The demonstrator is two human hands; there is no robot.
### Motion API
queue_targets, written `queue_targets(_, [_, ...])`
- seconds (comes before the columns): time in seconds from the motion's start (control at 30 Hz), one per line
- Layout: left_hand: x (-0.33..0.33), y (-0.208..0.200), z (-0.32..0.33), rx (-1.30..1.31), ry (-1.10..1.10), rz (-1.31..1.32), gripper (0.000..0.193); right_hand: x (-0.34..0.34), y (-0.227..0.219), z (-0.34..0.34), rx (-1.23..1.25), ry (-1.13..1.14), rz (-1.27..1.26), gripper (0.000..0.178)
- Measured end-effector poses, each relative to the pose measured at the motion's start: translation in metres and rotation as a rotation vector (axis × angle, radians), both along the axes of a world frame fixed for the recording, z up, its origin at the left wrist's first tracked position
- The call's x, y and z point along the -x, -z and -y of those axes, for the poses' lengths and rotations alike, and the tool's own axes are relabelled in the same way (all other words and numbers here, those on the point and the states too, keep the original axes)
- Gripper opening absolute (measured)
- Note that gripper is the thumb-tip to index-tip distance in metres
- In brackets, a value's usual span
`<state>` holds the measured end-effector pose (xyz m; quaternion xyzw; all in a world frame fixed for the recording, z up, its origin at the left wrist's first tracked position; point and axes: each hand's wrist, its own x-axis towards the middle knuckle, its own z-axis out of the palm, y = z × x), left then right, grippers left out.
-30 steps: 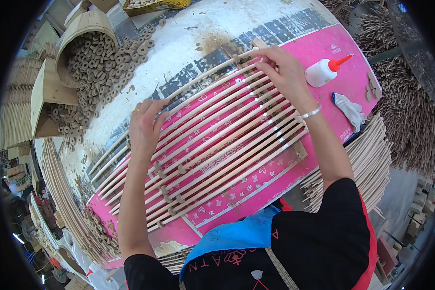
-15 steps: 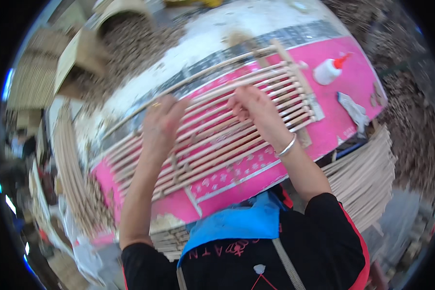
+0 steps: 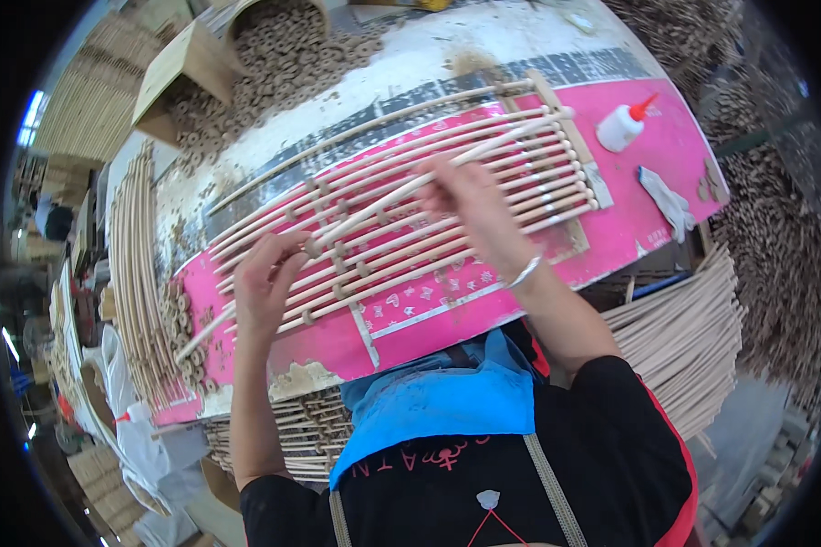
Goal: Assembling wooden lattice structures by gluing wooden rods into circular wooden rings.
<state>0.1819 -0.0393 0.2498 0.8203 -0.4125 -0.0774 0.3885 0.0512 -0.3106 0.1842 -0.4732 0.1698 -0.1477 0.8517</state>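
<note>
While the left hand (image 3: 269, 278) pinches a rod (image 3: 374, 211) beside its ring (image 3: 313, 247), the right hand (image 3: 470, 202) pinches it further right, slanting it across the other rods (image 3: 556, 216) on the pink worktop (image 3: 616, 251).

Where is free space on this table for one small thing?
Pink tabletop looks free between the white bottle with red nozzle, white fabric glove and small brown discs; also, narrowly, between pale slender wooden rods and near edge. Crowded: the middle, under those rods, and back left with heaped brown wooden rings.
</note>
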Motion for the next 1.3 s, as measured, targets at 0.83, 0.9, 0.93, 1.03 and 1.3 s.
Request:
queue_targets(0.83, [0.056, 0.010, 0.028, 0.048, -0.013, -0.154, 0.046, 0.024, 0.002, -0.032, 0.015, -0.124, 0.074, 0.029])
queue_targets(0.9, [0.055, 0.007, 0.019, 0.013, -0.037, -0.068, 0.038, 0.031, 0.001, -0.006, 0.002, -0.050, 0.093, 0.028])
queue_targets(0.93, [0.054, 0.008, 0.013, 0.012, -0.039, -0.068, 0.038, 0.034, 0.000, 0.003, 0.000, -0.024, 0.108, 0.029])
queue_targets(1.03, [0.049, 0.008, -0.004, 0.030, 0.006, -0.060, 0.022, 0.038, -0.002, 0.016, 0.018, -0.012, 0.104, 0.031])
queue_targets(1.3, [0.045, 0.008, -0.014, -0.023, -0.021, -0.133, 0.024, 0.042, 0.002, 0.033, 0.068, 0.043, 0.097, 0.032])
